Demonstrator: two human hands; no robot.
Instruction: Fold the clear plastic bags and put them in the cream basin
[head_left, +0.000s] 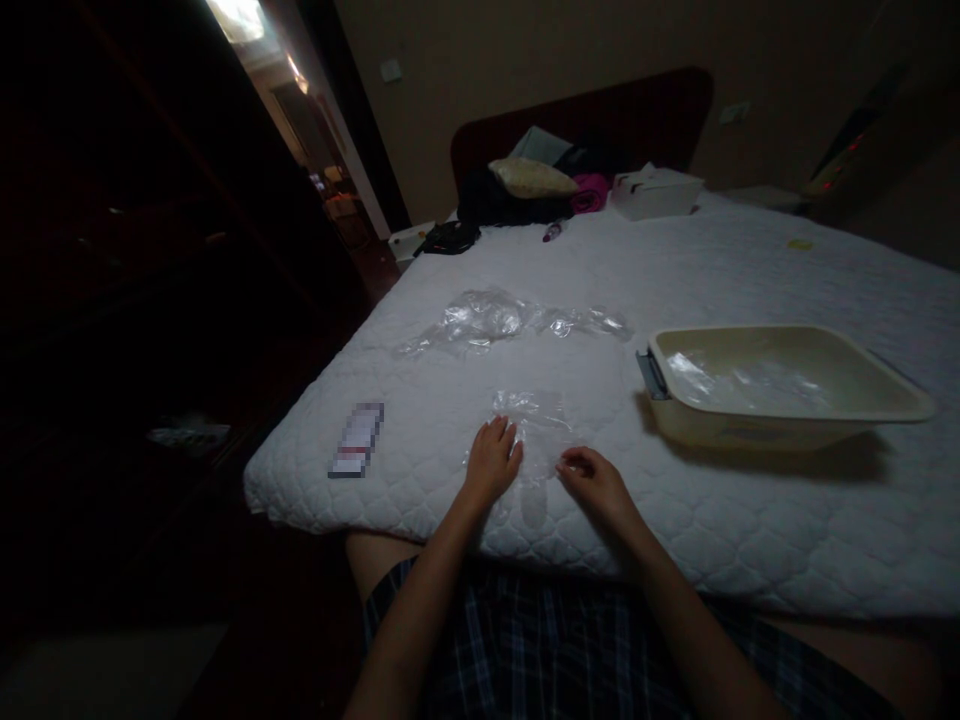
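A clear plastic bag (536, 430) lies flat on the white quilted bed (697, 530), close to its front edge. My left hand (493, 462) rests palm down on the bag's left side, fingers stretched out. At the bag's right edge, my right hand (596, 480) has its thumb and index finger brought together on the thin plastic. Farther back lies a crumpled heap of clear plastic (487, 318). To the right stands a cream plastic tub (750, 430) with more clear plastic inside it.
A phone-like object (357, 440), pixelated, lies on the left. At the back are a patterned pillow (532, 178), a magenta roll (590, 193), a white box (656, 193) and a small bottle (553, 232). The bed's left edge drops to a dark floor.
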